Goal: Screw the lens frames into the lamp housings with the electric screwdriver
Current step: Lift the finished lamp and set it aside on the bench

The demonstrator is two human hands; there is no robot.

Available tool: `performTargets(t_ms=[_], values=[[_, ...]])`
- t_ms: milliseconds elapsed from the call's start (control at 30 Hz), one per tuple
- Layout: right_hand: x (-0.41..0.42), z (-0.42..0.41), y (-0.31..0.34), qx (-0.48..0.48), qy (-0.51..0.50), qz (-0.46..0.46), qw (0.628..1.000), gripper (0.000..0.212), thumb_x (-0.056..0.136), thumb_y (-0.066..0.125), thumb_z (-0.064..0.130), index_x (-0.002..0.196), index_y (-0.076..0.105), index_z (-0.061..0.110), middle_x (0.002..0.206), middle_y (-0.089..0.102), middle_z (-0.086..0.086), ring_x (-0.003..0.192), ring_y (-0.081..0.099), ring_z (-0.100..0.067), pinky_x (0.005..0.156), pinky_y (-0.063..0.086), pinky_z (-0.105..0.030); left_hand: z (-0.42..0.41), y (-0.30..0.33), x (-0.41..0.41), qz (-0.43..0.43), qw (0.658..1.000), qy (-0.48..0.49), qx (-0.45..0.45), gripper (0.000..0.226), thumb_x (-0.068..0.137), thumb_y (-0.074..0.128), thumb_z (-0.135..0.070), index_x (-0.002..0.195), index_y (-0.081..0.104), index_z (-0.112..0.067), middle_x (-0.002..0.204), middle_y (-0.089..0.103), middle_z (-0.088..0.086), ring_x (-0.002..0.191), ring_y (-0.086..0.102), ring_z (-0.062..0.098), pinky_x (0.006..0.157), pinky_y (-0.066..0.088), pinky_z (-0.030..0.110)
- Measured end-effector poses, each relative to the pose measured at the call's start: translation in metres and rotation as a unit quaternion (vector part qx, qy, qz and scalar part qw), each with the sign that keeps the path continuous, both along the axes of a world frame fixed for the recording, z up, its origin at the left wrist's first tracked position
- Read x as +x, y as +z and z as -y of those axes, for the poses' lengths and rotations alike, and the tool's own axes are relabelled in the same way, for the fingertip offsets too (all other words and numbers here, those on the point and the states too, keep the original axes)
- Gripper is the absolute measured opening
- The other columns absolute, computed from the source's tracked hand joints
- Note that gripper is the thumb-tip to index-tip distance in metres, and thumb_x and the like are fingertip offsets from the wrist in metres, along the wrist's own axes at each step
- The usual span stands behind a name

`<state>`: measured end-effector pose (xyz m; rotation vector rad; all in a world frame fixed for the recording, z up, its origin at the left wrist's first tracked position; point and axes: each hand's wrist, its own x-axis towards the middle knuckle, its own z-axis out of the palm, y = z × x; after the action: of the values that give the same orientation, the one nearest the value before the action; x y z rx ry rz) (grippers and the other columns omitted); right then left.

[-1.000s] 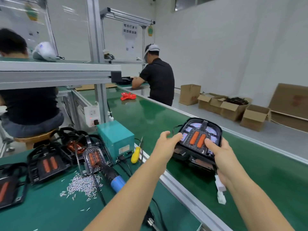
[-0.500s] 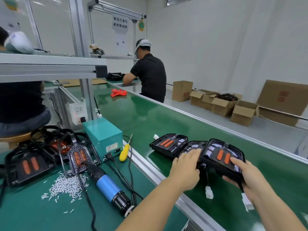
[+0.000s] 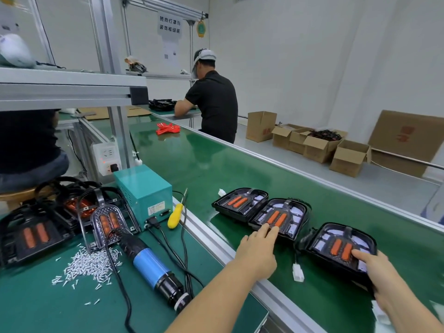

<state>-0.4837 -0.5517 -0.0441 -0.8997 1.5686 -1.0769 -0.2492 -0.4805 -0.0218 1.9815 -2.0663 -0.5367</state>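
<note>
Three black lamp housings with orange inserts lie in a row on the green conveyor belt (image 3: 192,164): a far one (image 3: 240,204), a middle one (image 3: 292,213) and a near one (image 3: 336,246). My right hand (image 3: 374,272) grips the near housing at its near edge, thumb on top. My left hand (image 3: 259,251) rests with straight fingers on the middle housing's front edge. The blue and black electric screwdriver (image 3: 149,263) lies unheld on the bench. A clear lens frame (image 3: 109,222) sits by its tip, beside a pile of screws (image 3: 89,265).
More housings (image 3: 33,234) are stacked at the bench's left. A teal power box (image 3: 144,191) and a yellow screwdriver (image 3: 175,215) sit near the conveyor rail. A white connector (image 3: 298,272) lies on the belt. Another worker (image 3: 213,102) stands further along. Cardboard boxes (image 3: 348,157) line the floor.
The housing carried in both hands came down onto the belt, right of two others. My left hand let go of it and moved onto the middle housing.
</note>
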Motion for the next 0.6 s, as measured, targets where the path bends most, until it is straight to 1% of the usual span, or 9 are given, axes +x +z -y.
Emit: performTargets(t_ms=[100, 200, 300, 367, 467, 533, 600], values=[[0.008, 0.0, -0.003, 0.0, 0.018, -0.004, 1.0, 0.037, 0.097, 0.054, 0.019, 0.133, 0.048, 0.014, 0.124, 0.061, -0.02, 0.112, 0.058, -0.04, 0.101, 0.043, -0.058, 0.002, -0.003, -0.002, -0.018, 1.0, 0.0, 0.004, 0.073, 0.096, 0.043, -0.01, 0.153, 0.0, -0.024, 0.16, -0.008, -0.002, 0.145, 0.012, 0.027, 0.118, 0.013, 0.041], [0.016, 0.002, -0.009, -0.011, 0.015, -0.008, 1.0, 0.039, 0.097, 0.055, 0.025, 0.134, 0.048, 0.014, 0.129, 0.058, -0.017, 0.117, 0.055, -0.038, 0.104, 0.04, -0.057, 0.006, -0.007, -0.004, -0.009, 1.0, -0.009, -0.003, 0.074, 0.095, 0.045, -0.012, 0.153, -0.001, -0.019, 0.16, -0.01, 0.0, 0.147, 0.004, 0.022, 0.119, 0.005, 0.039], [0.025, 0.006, -0.01, -0.024, 0.007, -0.007, 1.0, 0.036, 0.097, 0.055, 0.023, 0.132, 0.05, 0.013, 0.127, 0.06, -0.016, 0.115, 0.056, -0.037, 0.105, 0.041, -0.056, 0.013, -0.011, -0.002, -0.002, 1.0, -0.003, -0.006, 0.078, 0.092, 0.047, -0.01, 0.152, -0.003, -0.012, 0.16, -0.012, 0.002, 0.147, -0.003, 0.017, 0.12, -0.002, 0.038], [0.032, 0.009, -0.01, -0.026, 0.002, -0.006, 1.0, 0.038, 0.096, 0.056, 0.022, 0.132, 0.05, 0.012, 0.126, 0.06, -0.016, 0.115, 0.057, -0.036, 0.105, 0.041, -0.055, 0.017, -0.011, 0.001, -0.007, 1.0, 0.006, -0.001, 0.081, 0.09, 0.048, -0.009, 0.152, -0.005, -0.011, 0.16, -0.013, 0.002, 0.147, -0.005, 0.015, 0.12, -0.003, 0.037], [0.044, 0.015, -0.008, -0.025, 0.007, -0.007, 1.0, 0.038, 0.096, 0.056, 0.021, 0.132, 0.049, 0.011, 0.125, 0.06, -0.016, 0.114, 0.057, -0.036, 0.104, 0.042, -0.054, 0.023, -0.008, 0.01, 0.002, 1.0, 0.017, 0.004, 0.082, 0.09, 0.048, -0.009, 0.152, -0.006, -0.012, 0.16, -0.014, 0.001, 0.147, -0.007, 0.015, 0.119, -0.005, 0.036], [0.051, 0.018, -0.006, -0.025, 0.013, -0.026, 0.999, 0.038, 0.096, 0.054, 0.019, 0.132, 0.049, 0.009, 0.125, 0.06, -0.015, 0.113, 0.056, -0.035, 0.102, 0.043, -0.048, 0.024, -0.007, 0.015, 0.01, 1.0, 0.015, 0.0, 0.083, 0.09, 0.048, -0.008, 0.152, -0.006, -0.017, 0.16, -0.013, 0.0, 0.147, -0.007, 0.016, 0.119, -0.005, 0.037], [0.055, 0.02, -0.002, -0.028, 0.013, -0.066, 0.997, 0.043, 0.096, 0.054, 0.02, 0.136, 0.045, 0.008, 0.128, 0.057, -0.016, 0.114, 0.054, -0.035, 0.096, 0.043, -0.043, 0.023, -0.009, 0.016, 0.027, 1.0, 0.003, -0.008, 0.084, 0.089, 0.048, -0.008, 0.152, -0.005, -0.023, 0.16, -0.011, -0.001, 0.147, -0.005, 0.017, 0.119, -0.005, 0.039]])
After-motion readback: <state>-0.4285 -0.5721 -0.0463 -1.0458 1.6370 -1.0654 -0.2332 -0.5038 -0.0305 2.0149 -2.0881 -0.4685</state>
